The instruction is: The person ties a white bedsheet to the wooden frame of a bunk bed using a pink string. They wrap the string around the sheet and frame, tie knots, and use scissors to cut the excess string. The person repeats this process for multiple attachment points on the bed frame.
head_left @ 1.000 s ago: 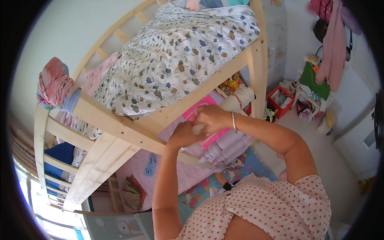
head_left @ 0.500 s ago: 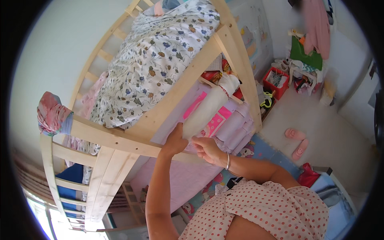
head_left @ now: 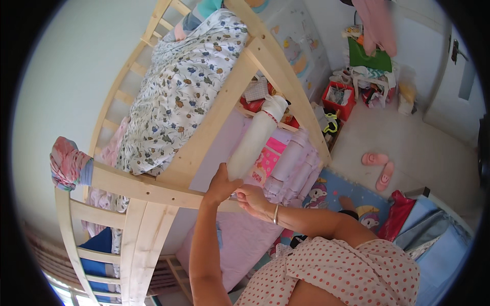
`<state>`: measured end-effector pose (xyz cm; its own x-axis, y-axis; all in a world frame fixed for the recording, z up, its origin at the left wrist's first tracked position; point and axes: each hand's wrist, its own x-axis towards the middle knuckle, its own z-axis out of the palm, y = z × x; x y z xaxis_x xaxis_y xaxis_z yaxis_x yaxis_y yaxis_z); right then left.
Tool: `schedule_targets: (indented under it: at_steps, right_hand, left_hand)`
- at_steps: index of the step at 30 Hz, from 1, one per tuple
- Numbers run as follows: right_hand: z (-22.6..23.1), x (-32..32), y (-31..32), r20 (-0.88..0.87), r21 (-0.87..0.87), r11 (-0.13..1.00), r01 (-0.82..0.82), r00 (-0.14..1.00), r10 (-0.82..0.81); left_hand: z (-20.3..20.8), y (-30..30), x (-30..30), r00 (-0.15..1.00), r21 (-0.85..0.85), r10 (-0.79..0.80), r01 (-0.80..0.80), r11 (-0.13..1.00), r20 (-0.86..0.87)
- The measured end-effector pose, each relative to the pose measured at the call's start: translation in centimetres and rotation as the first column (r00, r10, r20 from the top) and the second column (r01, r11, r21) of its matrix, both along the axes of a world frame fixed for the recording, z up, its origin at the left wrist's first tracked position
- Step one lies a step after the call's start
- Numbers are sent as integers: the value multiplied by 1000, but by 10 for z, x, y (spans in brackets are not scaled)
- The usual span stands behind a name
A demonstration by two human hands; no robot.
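A long white roll (head_left: 251,143), gathered at its far end with a thin red band round it, slants over the side rail of the wooden bunk bed (head_left: 219,109). My left hand (head_left: 219,186) is closed round its near end, thumb pointing across. Beside it my right hand (head_left: 253,200), with a bangle at the wrist, has its fingers curled and pinched together at that same end; what lies between them is too small to make out. Below the roll are a bright pink patterned package (head_left: 263,166) and several pale lilac rolled bundles (head_left: 291,163).
A floral quilt (head_left: 186,76) covers the upper bunk; pink bedding (head_left: 240,245) lies below. A bundled cloth (head_left: 70,163) tops the bedpost. On the floor are a patterned mat (head_left: 334,194), pink slippers (head_left: 385,176) and a red bin (head_left: 339,102). Blue folded things (head_left: 434,219) stand at right.
The view has shifted, showing more of the door and the blue things. My right hand has drawn in closer beneath my left at the roll's near end. The left keeps its grip.
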<state>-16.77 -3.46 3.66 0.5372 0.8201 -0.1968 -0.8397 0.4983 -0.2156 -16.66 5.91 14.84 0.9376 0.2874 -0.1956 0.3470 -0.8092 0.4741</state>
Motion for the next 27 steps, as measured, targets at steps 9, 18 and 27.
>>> schedule_targets:
  at_steps: [9, 18, 27]
  right_hand:
    - [-22, 12, -27, 490, -203, 968, 149, 871, -32]
    - [72, 84, -83, 926, -227, 968, -108, 283, 249]
    - [123, 122, -5, 969, -216, 974, 68, -110, 222]
  left_hand:
    - [-10, -16, -9, 983, 447, -112, 36, 894, 144]
    - [-30, -22, -16, 952, 484, -43, -115, 867, 302]
    - [-37, -28, -18, 859, 498, -51, -245, 831, 509]
